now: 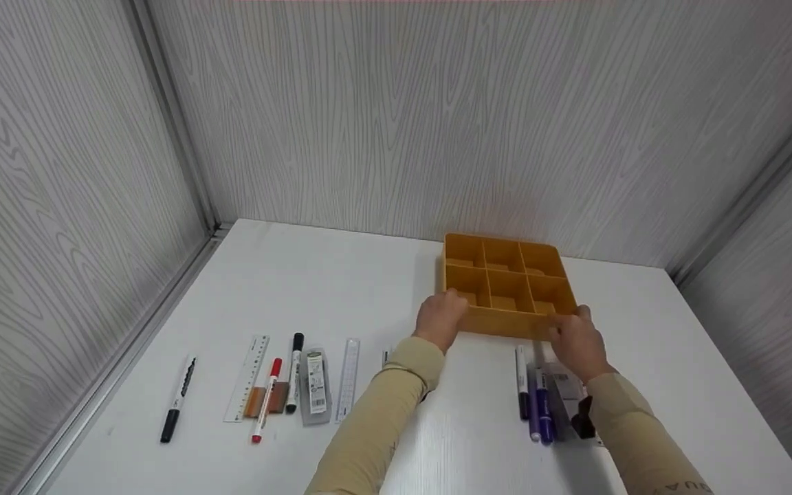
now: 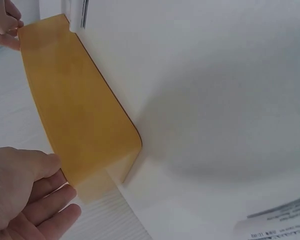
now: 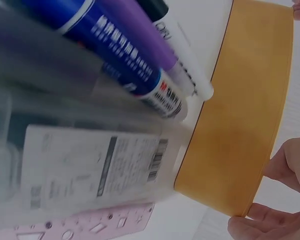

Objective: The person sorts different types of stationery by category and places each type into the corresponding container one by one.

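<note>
Three pale, wood-grained walls enclose a white tabletop. At its far side, right of center, sits an orange six-compartment tray; the left hand and right hand pinch its near corners between thumb and fingers. Clear rulers and capped markers lie nearer the viewer.

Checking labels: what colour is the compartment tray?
Compartment tray: plain orange-yellow, best seen in the head view.

The left hand pinches a corner of a yellow box. The right hand holds the far corner. A white pen is near there. A soft shadow lies on the white bench. Tiny black print shows too.
</note>
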`<state>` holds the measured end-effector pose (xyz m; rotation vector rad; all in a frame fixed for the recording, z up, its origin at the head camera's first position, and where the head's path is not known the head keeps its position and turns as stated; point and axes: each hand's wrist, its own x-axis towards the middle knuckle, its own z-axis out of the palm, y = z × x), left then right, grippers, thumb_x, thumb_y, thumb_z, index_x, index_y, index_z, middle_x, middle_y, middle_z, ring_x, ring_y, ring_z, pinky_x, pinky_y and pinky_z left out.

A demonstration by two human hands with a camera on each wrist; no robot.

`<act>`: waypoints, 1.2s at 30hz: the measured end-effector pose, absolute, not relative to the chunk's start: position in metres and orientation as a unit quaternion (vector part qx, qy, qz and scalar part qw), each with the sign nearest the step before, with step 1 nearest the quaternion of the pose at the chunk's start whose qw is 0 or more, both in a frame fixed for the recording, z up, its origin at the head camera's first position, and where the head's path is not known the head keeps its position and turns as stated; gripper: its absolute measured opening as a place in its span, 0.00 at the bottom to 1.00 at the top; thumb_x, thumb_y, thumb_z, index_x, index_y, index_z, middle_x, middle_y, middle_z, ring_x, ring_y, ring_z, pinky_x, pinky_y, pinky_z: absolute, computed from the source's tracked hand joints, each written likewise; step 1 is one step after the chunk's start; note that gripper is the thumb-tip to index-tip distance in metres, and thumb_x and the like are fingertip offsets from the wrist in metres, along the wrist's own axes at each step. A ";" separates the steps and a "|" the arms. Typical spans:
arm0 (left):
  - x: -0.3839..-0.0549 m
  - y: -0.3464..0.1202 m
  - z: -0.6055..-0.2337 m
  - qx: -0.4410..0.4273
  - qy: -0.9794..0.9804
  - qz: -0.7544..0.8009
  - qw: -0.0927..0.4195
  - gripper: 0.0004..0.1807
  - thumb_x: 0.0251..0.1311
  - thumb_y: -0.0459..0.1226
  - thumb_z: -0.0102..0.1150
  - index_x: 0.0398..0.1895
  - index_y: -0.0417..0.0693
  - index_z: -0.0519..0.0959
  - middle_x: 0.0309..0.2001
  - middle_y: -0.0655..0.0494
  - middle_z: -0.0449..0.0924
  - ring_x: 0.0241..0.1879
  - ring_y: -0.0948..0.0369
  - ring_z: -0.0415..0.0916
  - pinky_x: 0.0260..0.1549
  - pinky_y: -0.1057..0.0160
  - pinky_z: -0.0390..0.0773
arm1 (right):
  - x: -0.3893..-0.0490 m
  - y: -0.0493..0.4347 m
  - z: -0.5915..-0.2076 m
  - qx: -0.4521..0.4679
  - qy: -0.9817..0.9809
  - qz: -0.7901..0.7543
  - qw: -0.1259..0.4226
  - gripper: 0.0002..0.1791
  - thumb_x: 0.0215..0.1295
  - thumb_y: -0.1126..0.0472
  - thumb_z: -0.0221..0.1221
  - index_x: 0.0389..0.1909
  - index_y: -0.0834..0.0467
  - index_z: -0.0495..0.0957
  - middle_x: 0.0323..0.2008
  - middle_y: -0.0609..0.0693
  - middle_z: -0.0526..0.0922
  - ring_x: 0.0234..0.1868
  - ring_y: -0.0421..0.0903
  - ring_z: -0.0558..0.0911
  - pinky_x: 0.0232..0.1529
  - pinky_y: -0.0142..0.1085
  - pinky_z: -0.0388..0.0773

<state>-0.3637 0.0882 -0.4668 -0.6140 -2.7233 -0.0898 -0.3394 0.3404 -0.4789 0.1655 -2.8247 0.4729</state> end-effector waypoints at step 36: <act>-0.366 -0.002 -0.475 -0.180 -0.957 -0.028 0.225 0.10 0.52 0.24 0.66 0.20 0.45 0.84 0.20 0.53 0.83 0.23 0.59 0.81 0.28 0.61 0.83 | -0.340 0.269 -0.480 0.115 -0.976 0.156 0.105 0.19 0.64 0.73 0.57 0.54 0.60 0.83 0.57 0.69 0.73 0.50 0.66 0.83 0.50 0.56 0.81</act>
